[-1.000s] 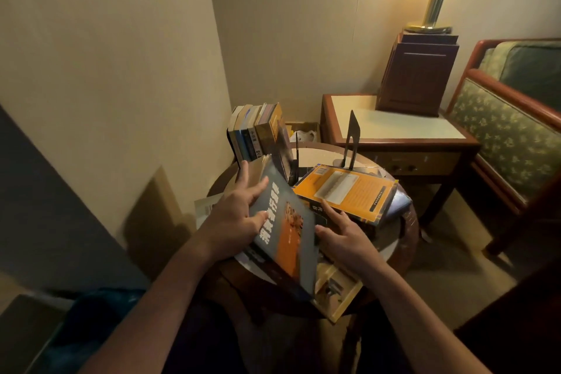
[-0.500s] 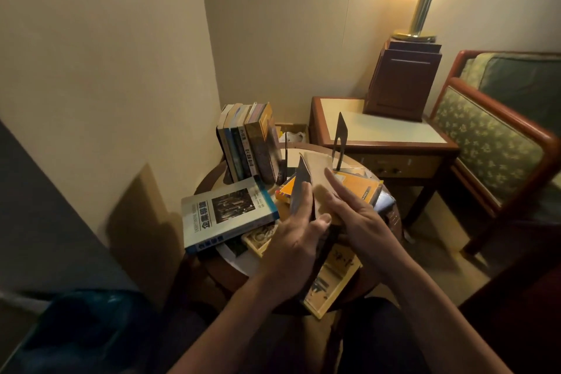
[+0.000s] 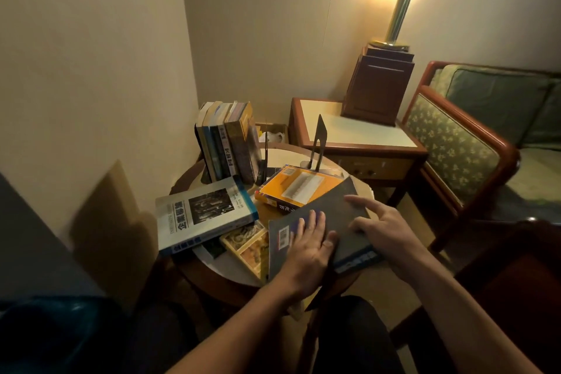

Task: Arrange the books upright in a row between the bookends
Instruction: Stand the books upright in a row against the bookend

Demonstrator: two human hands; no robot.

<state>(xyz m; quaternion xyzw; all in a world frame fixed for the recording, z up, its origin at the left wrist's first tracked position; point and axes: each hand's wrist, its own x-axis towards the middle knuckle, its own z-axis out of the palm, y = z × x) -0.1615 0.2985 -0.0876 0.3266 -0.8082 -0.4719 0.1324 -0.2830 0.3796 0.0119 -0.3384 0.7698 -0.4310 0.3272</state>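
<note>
Lying flat at the near right edge of the round tabletop point(image 3: 282, 153), a dark grey book point(image 3: 331, 203) overlaps an orange book point(image 3: 299, 188) and a yellow patterned book point(image 3: 246, 244). The left hand point(image 3: 309, 247) presses on its cover with fingers straight and close together. The right hand point(image 3: 384, 229) rests on the same cover just beside it, fingers spread and index finger extended. At the far left edge a row of books point(image 3: 227, 143) stands upright, with a thin black bookend point(image 3: 266, 155) just beside its right end. A second bookend point(image 3: 319, 143) stands apart from the row, near the far edge. A white and blue book point(image 3: 203, 217) lies flat at the left edge.
</note>
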